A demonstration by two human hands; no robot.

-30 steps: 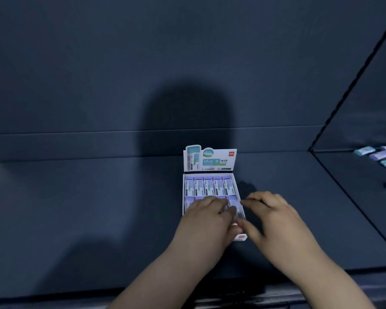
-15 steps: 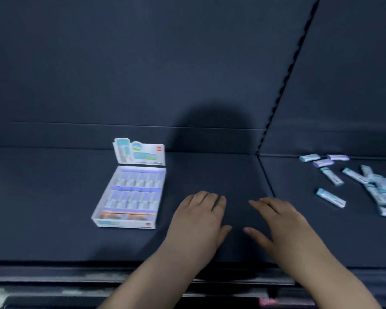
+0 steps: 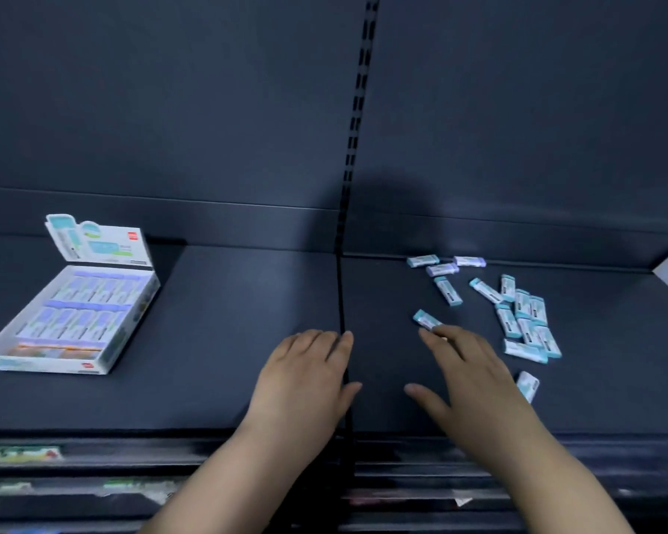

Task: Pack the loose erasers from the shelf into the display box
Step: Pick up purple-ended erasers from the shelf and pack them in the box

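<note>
Head view of a dark shelf (image 3: 228,341) split by a seam below a slotted upright (image 3: 357,109). The display box (image 3: 51,364) stands open on the left section, near the left edge of the view, with its printed lid flap (image 3: 101,240) raised at the back. Inside it, packed erasers (image 3: 82,306) lie side by side in two rows that fill the rear and middle of the tray; the strip by the front wall is too blurred to read. The loose erasers (image 3: 525,321) lie scattered on the right section, well apart from the box, some overlapping in a cluster and a few singly toward the back wall. The left hand (image 3: 305,383) lies palm down over the seam, fingers straight and together, holding nothing. The right hand (image 3: 475,383) is spread palm down, fingers extended, thumb out to the side; its fingertips (image 3: 427,335) reach the near end of the nearest eraser (image 3: 425,318), and nothing is gripped. One more eraser (image 3: 528,385) shows just beside the right wrist, partly hidden by it.
</note>
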